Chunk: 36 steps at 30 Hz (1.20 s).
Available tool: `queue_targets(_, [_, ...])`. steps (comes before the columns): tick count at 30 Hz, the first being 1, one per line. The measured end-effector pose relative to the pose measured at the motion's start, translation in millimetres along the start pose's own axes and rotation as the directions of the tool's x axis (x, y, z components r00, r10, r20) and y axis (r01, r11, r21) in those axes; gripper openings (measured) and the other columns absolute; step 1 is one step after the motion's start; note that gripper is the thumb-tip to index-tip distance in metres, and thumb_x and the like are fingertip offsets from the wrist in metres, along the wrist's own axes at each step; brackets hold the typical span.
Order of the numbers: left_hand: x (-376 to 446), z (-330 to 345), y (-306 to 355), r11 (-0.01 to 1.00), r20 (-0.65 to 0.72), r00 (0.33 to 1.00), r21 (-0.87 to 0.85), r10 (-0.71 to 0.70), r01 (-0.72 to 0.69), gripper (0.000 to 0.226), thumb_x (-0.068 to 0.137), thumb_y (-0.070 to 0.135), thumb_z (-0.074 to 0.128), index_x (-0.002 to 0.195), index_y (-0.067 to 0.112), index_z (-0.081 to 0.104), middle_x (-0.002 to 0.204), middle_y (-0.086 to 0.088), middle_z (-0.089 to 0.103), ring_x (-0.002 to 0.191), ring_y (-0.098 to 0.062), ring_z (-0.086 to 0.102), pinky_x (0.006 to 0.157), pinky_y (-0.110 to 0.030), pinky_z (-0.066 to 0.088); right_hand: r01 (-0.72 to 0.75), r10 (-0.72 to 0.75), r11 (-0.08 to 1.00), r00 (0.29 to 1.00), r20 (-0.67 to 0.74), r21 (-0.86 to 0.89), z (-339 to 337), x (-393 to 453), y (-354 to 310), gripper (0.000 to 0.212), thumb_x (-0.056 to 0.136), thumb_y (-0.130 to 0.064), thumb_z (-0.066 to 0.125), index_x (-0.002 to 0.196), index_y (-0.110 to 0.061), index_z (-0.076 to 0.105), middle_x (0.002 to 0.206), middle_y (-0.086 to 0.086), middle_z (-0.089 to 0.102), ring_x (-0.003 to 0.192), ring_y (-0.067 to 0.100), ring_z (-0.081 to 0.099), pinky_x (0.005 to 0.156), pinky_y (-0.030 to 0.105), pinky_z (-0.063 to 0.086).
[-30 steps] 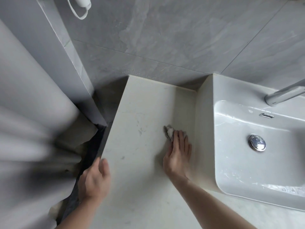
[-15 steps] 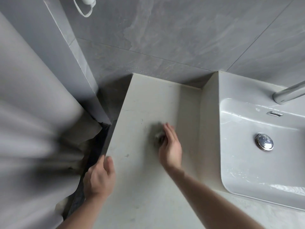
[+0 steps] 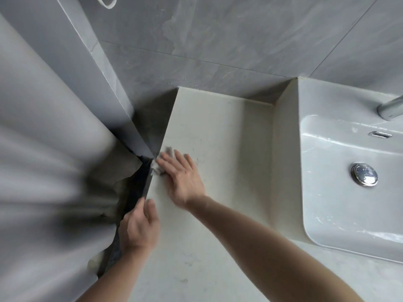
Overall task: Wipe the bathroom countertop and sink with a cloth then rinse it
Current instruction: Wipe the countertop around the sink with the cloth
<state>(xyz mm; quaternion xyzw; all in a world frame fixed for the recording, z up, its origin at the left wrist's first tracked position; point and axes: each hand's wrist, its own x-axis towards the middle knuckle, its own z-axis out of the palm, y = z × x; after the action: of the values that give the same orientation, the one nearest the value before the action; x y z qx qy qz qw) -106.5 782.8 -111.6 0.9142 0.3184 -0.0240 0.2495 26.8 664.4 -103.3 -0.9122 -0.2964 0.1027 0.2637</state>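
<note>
A cream countertop (image 3: 218, 131) runs from the grey wall toward me, left of a white sink (image 3: 340, 205). My right hand (image 3: 182, 177) lies flat, fingers pointing left, pressing a small grey-white cloth (image 3: 162, 160) against the counter's left edge. Most of the cloth is hidden under my fingers. My left hand (image 3: 137, 227) grips the counter's left edge nearer to me, thumb on top, fingers curled over the side.
A grey curtain (image 3: 48, 171) hangs close on the left, with a dark gap (image 3: 135, 192) between it and the counter. The sink has a chrome drain plug (image 3: 364, 174), an overflow slot (image 3: 380, 134) and a chrome faucet (image 3: 390, 109) at the right edge.
My right hand has swept the cloth leftward across the counter, from beside the sink's wall to the left edge. My left hand has stayed on the edge.
</note>
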Motion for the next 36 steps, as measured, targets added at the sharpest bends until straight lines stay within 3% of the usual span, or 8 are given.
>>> queue_targets(4, [0.4, 1.6, 1.2, 1.0, -0.028, 0.999, 0.008, -0.021, 0.021, 0.062, 0.098, 0.056, 0.025, 0.124, 0.017, 0.066, 0.108, -0.022, 0.073, 0.099, -0.048, 0.066, 0.083, -0.046, 0.053, 0.044, -0.045, 0.999, 0.997, 0.064, 0.015, 0.1, -79.8, -0.6, 0.075, 0.085, -0.014, 0.051, 0.157, -0.031, 0.039, 0.168, -0.011, 0.029, 0.159, 0.02, 0.016, 0.128, 0.045, 0.013])
queue_targets(9, [2.1, 2.9, -2.5, 0.999, -0.003, 1.0, 0.028, -0.028, 0.028, 0.067, 0.098, 0.06, 0.018, 0.125, 0.018, 0.062, 0.112, -0.02, 0.072, 0.102, -0.049, 0.063, 0.085, -0.047, 0.05, 0.034, -0.035, 0.999, 0.999, 0.038, 0.016, -14.9, -163.3, 23.1, 0.083, 0.085, -0.008, 0.062, 0.16, -0.031, 0.035, 0.17, -0.014, 0.024, 0.16, 0.016, 0.012, 0.128, 0.045, 0.017])
queue_targets(12, [0.6, 2.4, -1.6, 1.0, -0.009, 1.0, 0.01, -0.014, 0.014, 0.063, 0.099, 0.059, 0.017, 0.119, 0.019, 0.061, 0.108, -0.019, 0.072, 0.099, -0.048, 0.062, 0.081, -0.047, 0.048, 0.006, -0.007, 1.0, 1.0, -0.025, -0.027, -29.7, -174.3, 49.6, 0.07, 0.095, -0.017, 0.066, 0.159, -0.028, 0.039, 0.168, -0.012, 0.028, 0.159, 0.017, 0.019, 0.125, 0.049, 0.025])
queue_targets(16, [-1.4, 0.1, 1.4, 1.0, -0.027, 1.0, 0.001, 0.005, -0.005, 0.055, 0.099, 0.056, 0.02, 0.108, 0.019, 0.06, 0.1, -0.019, 0.072, 0.094, -0.048, 0.062, 0.076, -0.045, 0.045, -0.272, 0.259, 0.961, 0.951, -0.169, -0.058, -53.0, -143.5, 93.3, 0.053, 0.103, -0.029, 0.045, 0.156, -0.029, 0.042, 0.166, -0.008, 0.035, 0.157, 0.024, 0.025, 0.122, 0.052, 0.028])
queue_targets(22, [-1.4, 0.8, 0.2, 1.0, -0.034, 0.999, -0.003, 0.015, -0.016, 0.047, 0.102, 0.052, 0.024, 0.107, 0.02, 0.059, 0.099, -0.02, 0.071, 0.094, -0.048, 0.061, 0.077, -0.047, 0.046, -0.533, 0.51, 0.846, 0.809, -0.292, -0.001, -49.5, -101.6, 89.4, 0.057, 0.1, -0.023, 0.048, 0.156, -0.031, 0.04, 0.167, -0.009, 0.032, 0.157, 0.027, 0.018, 0.127, 0.049, 0.013])
queue_targets(24, [-1.7, 0.8, 0.1, 1.0, -0.027, 0.999, -0.012, 0.021, -0.021, 0.044, 0.102, 0.05, 0.026, 0.105, 0.021, 0.058, 0.099, -0.021, 0.071, 0.094, -0.048, 0.061, 0.077, -0.047, 0.046, -0.516, 0.507, 0.856, 0.817, -0.276, 0.047, -44.9, -111.4, 78.9, 0.059, 0.099, -0.023, 0.05, 0.156, -0.031, 0.04, 0.167, -0.01, 0.032, 0.158, 0.027, 0.019, 0.127, 0.051, 0.013])
queue_targets(30, [-1.9, -1.8, 2.3, 1.0, 0.013, 1.0, -0.016, -0.025, 0.025, 0.036, 0.106, 0.041, 0.032, 0.102, 0.016, 0.058, 0.104, -0.024, 0.07, 0.099, -0.049, 0.059, 0.081, -0.048, 0.044, -0.232, 0.233, 0.972, 0.968, -0.089, 0.02, -15.4, -205.5, 18.1, 0.062, 0.102, -0.026, 0.047, 0.161, -0.032, 0.031, 0.17, -0.014, 0.021, 0.161, 0.017, 0.008, 0.128, 0.051, 0.012])
queue_targets(36, [-5.0, -5.1, 6.4, 1.0, 0.006, 1.0, -0.018, -0.009, 0.009, 0.043, 0.102, 0.045, 0.027, 0.097, 0.014, 0.056, 0.105, -0.026, 0.069, 0.098, -0.05, 0.059, 0.081, -0.05, 0.044, -0.075, 0.075, 0.997, 0.997, -0.01, -0.003, 3.9, -299.2, -6.4, 0.082, 0.086, -0.012, 0.068, 0.159, -0.032, 0.037, 0.17, -0.017, 0.022, 0.159, 0.016, 0.016, 0.125, 0.045, 0.02])
